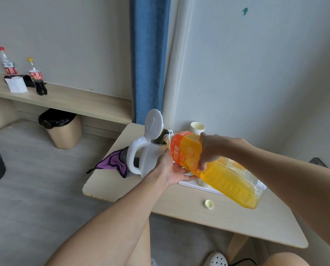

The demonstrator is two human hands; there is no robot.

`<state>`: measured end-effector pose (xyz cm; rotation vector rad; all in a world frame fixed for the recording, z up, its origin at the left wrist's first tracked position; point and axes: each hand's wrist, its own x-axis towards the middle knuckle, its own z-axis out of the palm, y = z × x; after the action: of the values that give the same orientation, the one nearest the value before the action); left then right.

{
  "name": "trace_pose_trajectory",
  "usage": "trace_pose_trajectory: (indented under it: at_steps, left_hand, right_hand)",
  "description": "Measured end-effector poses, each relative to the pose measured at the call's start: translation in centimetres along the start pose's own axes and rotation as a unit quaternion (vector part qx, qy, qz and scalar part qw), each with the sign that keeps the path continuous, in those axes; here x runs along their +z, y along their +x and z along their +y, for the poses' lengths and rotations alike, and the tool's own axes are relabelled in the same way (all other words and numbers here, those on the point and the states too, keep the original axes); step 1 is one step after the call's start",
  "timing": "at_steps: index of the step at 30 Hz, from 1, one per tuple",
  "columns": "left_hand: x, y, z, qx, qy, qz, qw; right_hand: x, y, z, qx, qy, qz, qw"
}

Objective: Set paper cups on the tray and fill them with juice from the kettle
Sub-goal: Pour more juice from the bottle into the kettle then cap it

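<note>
A large orange juice bottle [223, 175] is tilted with its open neck over the mouth of a white kettle [148, 156], whose lid stands flipped up. My left hand [172, 169] cups the bottle from below near the label. My right hand [210, 150] grips it from above. A stack of paper cups [197, 128] stands behind the bottle by the wall. A white tray [194, 184] lies under the bottle, mostly hidden. The bottle's yellow cap [209, 204] lies on the table.
A purple and grey cloth [114, 163] lies left of the kettle on the small wooden table [208, 217]. A bin [61, 129] with a black bag stands on the floor. Two soda bottles [37, 77] stand on a far shelf. A blue curtain [148, 60] hangs behind.
</note>
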<state>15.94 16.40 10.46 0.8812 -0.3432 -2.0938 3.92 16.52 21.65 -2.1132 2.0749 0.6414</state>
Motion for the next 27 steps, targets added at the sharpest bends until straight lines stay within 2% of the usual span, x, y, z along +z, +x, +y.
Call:
trace_pose_trajectory:
  at_steps: [27]
  left_hand:
    - [0.8,-1.0,0.1,0.005,-0.006,0.004,1.0]
  right_hand:
    - [-1.0,-0.2,-0.5,0.016,-0.062,-0.017,0.998]
